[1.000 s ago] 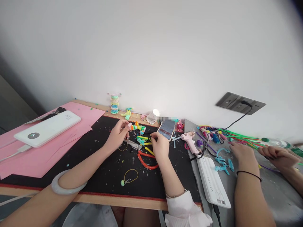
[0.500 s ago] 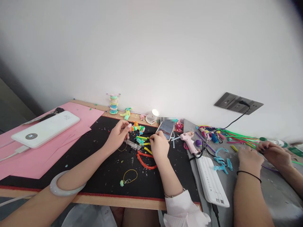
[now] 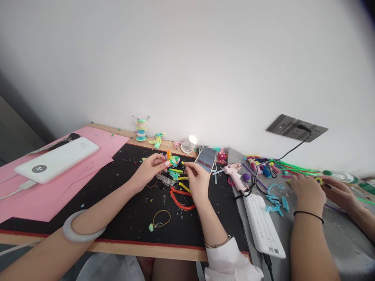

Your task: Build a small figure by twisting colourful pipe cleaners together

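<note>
My left hand (image 3: 150,170) is closed, thumb and fingertips pinching a small fuzzy figure (image 3: 175,160) in orange, green, white and yellow that looks made of pipe cleaners. Just right of it, my right hand (image 3: 199,180) pinches a tiny yellow piece (image 3: 183,163), too small to make out fully. Below the figure on the black mat (image 3: 123,210) lie yellow and turquoise fuzzy pieces (image 3: 174,175). Beside them is a silver metal tool (image 3: 166,180), partly covered. A bent red-orange pipe cleaner (image 3: 177,201) curves near my right wrist.
A phone (image 3: 206,159) leans behind my right hand. To the right are a pink glue gun (image 3: 235,176), a white power strip (image 3: 262,224) and a co-worker's hands (image 3: 309,191). A white power bank (image 3: 58,160) rests on pink sheets (image 3: 43,205). A paper cup (image 3: 189,144) stands by the wall.
My left hand has shifted right with its fingertips on the fuzzy figure. My right hand has lifted slightly, and the yellow piece now shows at its fingertips. The co-worker's hands have moved closer together.
</note>
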Demonstrator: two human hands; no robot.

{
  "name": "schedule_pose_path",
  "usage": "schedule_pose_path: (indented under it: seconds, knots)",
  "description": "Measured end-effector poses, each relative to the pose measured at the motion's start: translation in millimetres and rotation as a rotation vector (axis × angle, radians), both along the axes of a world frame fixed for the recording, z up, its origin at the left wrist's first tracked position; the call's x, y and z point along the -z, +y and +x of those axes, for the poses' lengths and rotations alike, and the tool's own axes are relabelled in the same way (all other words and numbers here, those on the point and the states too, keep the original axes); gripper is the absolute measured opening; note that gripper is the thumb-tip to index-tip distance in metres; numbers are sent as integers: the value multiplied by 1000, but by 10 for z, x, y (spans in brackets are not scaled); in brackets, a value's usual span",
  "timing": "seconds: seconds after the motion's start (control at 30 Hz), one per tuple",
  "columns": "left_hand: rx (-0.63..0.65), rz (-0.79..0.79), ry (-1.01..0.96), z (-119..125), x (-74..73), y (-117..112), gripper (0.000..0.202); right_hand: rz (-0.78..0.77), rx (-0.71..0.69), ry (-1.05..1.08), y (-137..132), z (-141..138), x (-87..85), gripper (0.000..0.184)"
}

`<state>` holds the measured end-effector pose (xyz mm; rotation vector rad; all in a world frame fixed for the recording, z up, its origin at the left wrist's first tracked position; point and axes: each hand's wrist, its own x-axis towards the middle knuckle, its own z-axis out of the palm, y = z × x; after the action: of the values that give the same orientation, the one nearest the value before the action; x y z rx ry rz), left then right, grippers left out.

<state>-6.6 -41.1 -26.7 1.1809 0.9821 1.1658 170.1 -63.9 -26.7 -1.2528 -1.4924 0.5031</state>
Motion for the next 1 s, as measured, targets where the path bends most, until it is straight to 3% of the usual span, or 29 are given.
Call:
schedule_pose_path:
  seconds: [0.17, 0.3, 0.43, 0.73, 0.87, 1.0]
  knots:
    - [52, -12, -8, 15, 10, -12, 27, 27, -91, 56, -38, -22, -41, 23]
    - [20, 76, 60, 31, 44, -3, 32, -27, -126, 191, -49, -62, -41, 19]
    - [1, 170, 135, 42, 48, -25, 31, -40, -149, 195, -44, -79, -40, 18]
    - [33, 190, 191, 64, 11, -56, 28, -136, -187, 387, -38, -112, -39, 16]
    - [21, 219, 208, 65, 32, -62, 23, -135, -174, 374, -39, -106, -37, 14]
    - [25, 214, 198, 69, 30, -71, 24, -41, -167, 265, -57, -95, -77, 14]
